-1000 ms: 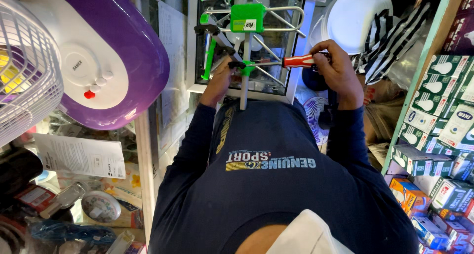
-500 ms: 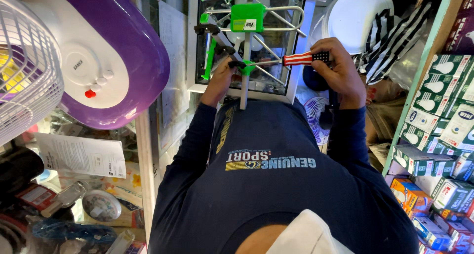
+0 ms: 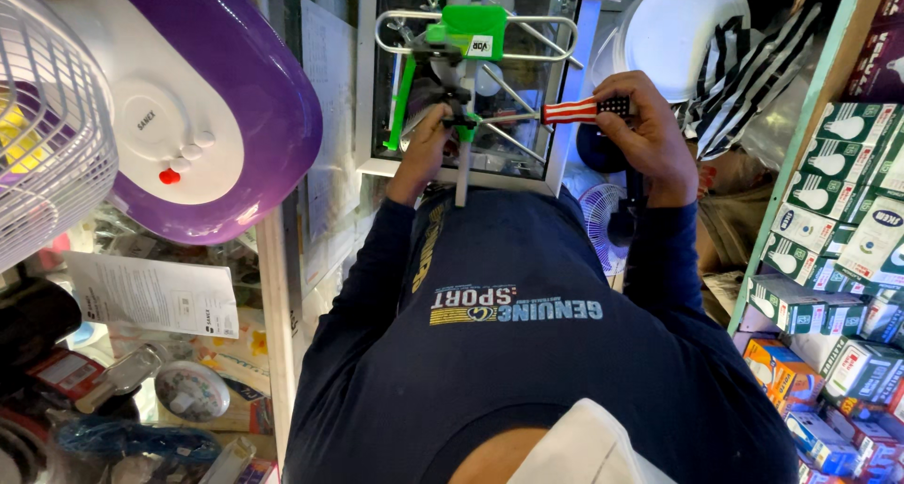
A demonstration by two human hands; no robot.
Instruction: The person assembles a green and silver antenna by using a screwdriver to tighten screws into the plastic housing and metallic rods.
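Fingers of the right hand [image 3: 648,136] wrapped closed around the handle of a screwdriver [image 3: 586,110], red-and-white striped with a dark starred end; the shaft runs leftward toward the joint where the other hand works. Fingers of the left hand [image 3: 426,150] pinched on the centre clamp of a metal antenna [image 3: 471,79], thumb side hidden, so the exact grip cannot be told. Nearest the camera: dark blue long-sleeved shirt [image 3: 527,352] with a printed chest panel, both forearms raised forward. Antenna sits just ahead of the chest, held between the two hands: short grey mast [image 3: 462,173] pointing back toward the body, thin rods crossing at the clamp, green plastic bracket [image 3: 466,30] and a green strut above, looped wire element across the top. Behind it, a white-framed glass cabinet [image 3: 565,117]. Judgement: step in hand looks like driving or loosening a screw at the clamp; tip contact with the screw head too small to confirm. Next move would call for the tip seated square in the head, the left hand bracing the clamp against twist, and steady turning without slipping onto the rods. Further left: purple-and-white appliance [image 3: 217,98], white fan grille [image 3: 47,136]. Far right: shelf of green bulb boxes [image 3: 838,192]. Beyond: white plate [image 3: 678,32].
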